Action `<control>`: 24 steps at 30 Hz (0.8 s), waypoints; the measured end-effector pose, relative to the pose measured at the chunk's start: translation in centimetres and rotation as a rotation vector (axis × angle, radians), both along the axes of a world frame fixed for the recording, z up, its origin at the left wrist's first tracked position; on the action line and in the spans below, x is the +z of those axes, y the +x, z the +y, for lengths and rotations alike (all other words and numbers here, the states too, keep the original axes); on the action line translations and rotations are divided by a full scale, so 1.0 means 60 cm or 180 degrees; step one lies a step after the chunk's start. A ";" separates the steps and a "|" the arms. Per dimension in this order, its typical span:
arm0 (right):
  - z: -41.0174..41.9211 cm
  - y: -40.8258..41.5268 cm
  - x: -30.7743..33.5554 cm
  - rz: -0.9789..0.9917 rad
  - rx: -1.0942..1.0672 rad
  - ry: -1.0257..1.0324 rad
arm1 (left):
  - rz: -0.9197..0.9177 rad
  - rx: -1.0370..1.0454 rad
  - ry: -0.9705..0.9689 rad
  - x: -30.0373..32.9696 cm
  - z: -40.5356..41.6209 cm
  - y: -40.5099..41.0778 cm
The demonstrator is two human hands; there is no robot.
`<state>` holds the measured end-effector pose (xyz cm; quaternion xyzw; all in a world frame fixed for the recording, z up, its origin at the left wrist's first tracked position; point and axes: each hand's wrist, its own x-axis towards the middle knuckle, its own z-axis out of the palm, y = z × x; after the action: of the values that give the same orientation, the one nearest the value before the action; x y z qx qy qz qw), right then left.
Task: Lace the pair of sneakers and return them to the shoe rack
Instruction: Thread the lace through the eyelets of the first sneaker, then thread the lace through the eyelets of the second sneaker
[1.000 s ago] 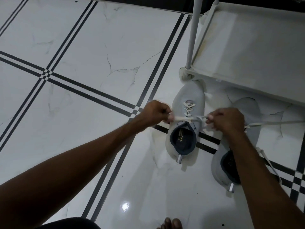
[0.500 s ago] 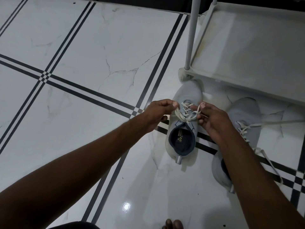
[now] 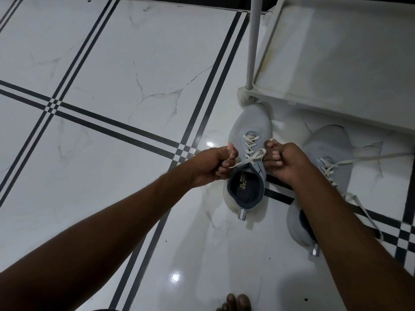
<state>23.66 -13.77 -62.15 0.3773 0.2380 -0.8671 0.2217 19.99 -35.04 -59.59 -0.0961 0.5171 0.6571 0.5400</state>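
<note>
While both hands are pulling lace ends apart over the near sneaker point(image 3: 247, 158), the step in hand is looking like cinching or knotting the top of its lacing. Left hand point(image 3: 212, 163) is curling into a fist, fingers pinching one lace end point(image 3: 243, 163) that is running taut toward the eyelets. Right hand point(image 3: 284, 159) is also fisting up, fingers pressed together on the other side of the tongue; it is probably gripping the second end, but the lace inside that fist is hidden, so cannot tell for sure. Between the hands the white crisscross lacing point(image 3: 251, 145) is sitting snug on the sneaker, toe pointing away from the hands, collar opening just below them.

To do this well: be pulling both ends evenly and outward, keeping tension low enough that the sneaker is not lifting or twisting, then be crossing ends close to the top eyelets.

Right of the right hand, partly under that forearm, the second sneaker point(image 3: 330, 153) is lying with its loose lace point(image 3: 368, 156) trailing off to the right, so it is likely still needing tying. Beyond the hands, the shoe rack point(image 3: 336, 70) shelf is waiting, its post point(image 3: 252, 48) touching or just beside the near sneaker's toe. All on the tiled floor point(image 3: 112, 86).
</note>
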 end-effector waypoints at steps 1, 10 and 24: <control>-0.003 -0.006 0.000 -0.0061 0.0041 0.0045 | 0.0100 -0.0062 -0.0075 0.001 -0.001 0.003; -0.019 -0.014 -0.032 -0.0432 0.0283 0.0814 | 0.0044 -0.0479 -0.0414 0.007 -0.014 0.038; -0.021 -0.037 0.057 -0.0063 0.1646 0.3091 | 0.1704 0.0152 -0.1405 0.065 -0.008 -0.052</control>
<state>21.41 -15.04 -58.76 0.3736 0.6935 -0.5713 0.2302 16.87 -35.53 -55.71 -0.0468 0.7677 0.5438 0.3359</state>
